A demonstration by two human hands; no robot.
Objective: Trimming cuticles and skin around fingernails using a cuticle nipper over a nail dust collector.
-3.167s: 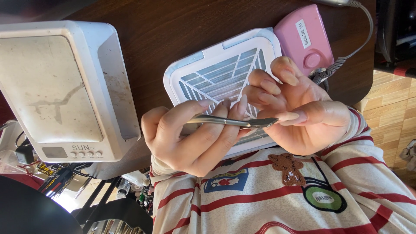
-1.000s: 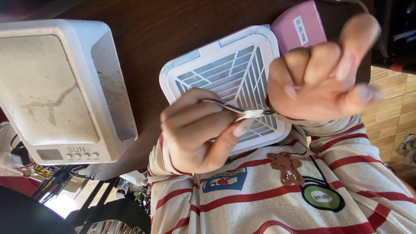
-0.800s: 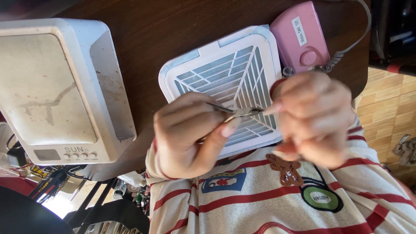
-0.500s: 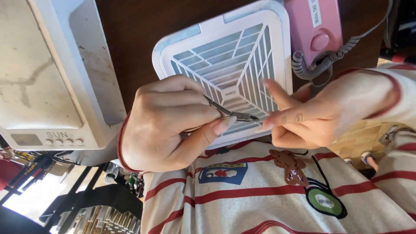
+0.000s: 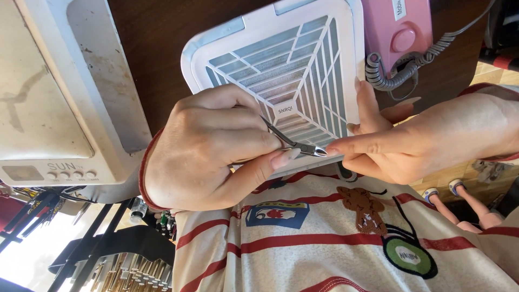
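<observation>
Gripping metal nippers point(image 5: 294, 145), left hand point(image 5: 211, 148) meets right hand point(image 5: 427, 140) over white grille point(image 5: 281, 59).

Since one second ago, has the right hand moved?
Yes. The right hand came nearer the body, off the pink device, fingertip at the nipper.

You wear a cream top point(image 5: 335, 254) with red stripes, red-edged cuffs, cartoon patches; your fingernails are long.
</observation>
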